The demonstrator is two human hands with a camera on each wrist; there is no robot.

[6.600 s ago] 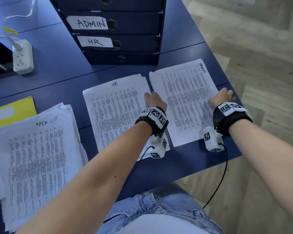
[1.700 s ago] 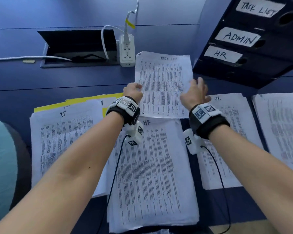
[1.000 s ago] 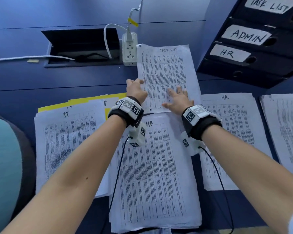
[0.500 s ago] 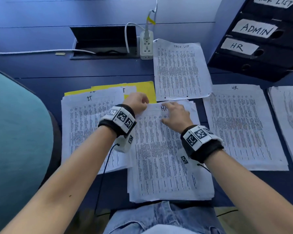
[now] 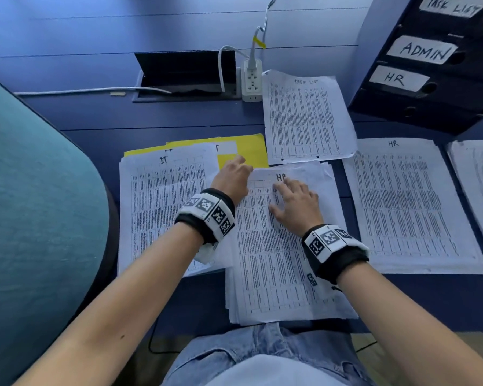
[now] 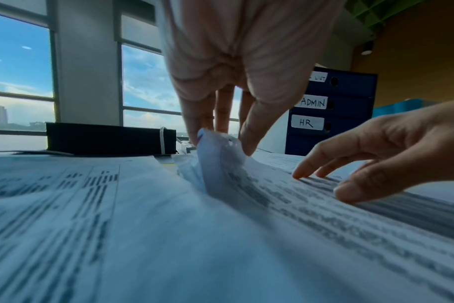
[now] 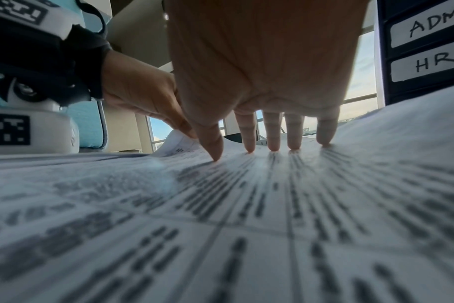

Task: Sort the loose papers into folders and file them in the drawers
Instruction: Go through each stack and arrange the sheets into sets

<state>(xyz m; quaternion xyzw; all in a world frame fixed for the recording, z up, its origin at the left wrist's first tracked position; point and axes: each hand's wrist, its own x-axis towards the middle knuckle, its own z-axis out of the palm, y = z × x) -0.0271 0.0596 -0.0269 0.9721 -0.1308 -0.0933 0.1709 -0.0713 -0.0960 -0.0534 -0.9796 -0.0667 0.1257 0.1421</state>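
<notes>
A thick stack of loose papers (image 5: 279, 263) lies in front of me, its top sheet headed HR. My left hand (image 5: 241, 166) pinches that sheet's top-left corner, and the left wrist view shows the corner (image 6: 215, 147) curled up between thumb and fingers. My right hand (image 5: 286, 192) lies flat on the same stack, its straight fingertips (image 7: 274, 146) pressing the paper down. Sorted piles lie around it: IT (image 5: 162, 207) on a yellow folder (image 5: 253, 149), TASK LIST (image 5: 304, 118), HR (image 5: 407, 207) and one more pile (image 5: 480, 185) at the right edge. The dark blue drawer unit (image 5: 435, 65) carries TASK LIST, ADMIN and HR labels.
A white power strip (image 5: 252, 82) and an open cable box (image 5: 184, 76) sit at the back of the blue desk (image 5: 95, 118). A teal chair back (image 5: 34, 218) fills the left side. The desk's front edge runs just below the middle stack.
Both hands have left the TASK LIST sheet at the back and come down to the middle stack. The left now pinches the top HR sheet's corner, and the right presses flat.
</notes>
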